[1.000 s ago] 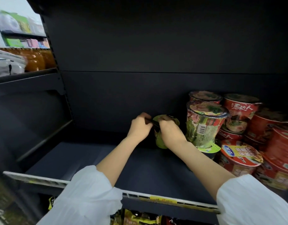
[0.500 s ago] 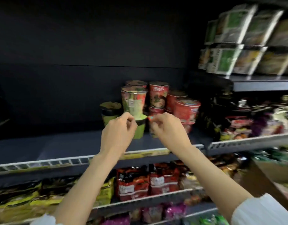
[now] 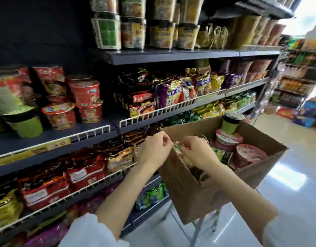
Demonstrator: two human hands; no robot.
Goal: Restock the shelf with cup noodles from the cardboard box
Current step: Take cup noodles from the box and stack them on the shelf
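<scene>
Your left hand (image 3: pixel 154 150) and right hand (image 3: pixel 196 152) hover side by side at the near left rim of the cardboard box (image 3: pixel 192 193), which sits to the right of the shelves. Both hands show loosely curled fingers with nothing clearly gripped; the blur makes it hard to tell whether your right fingertips (image 3: pixel 182 147) touch a wrapper in the box.

On the shelf (image 3: pixel 52 138) at far left, red cups (image 3: pixel 86 94) stand stacked, with green cups (image 3: pixel 26 122) at their left, so part of the restocking looks done. The box is not emptied: a green cup (image 3: pixel 230 123) stands at its far side, a pink-lidded cup (image 3: pixel 228 138) lies just nearer, and a red-lidded cup (image 3: pixel 249 154) sits to the right. By my reading you are somewhere mid-task, about to pick the next cup.
</scene>
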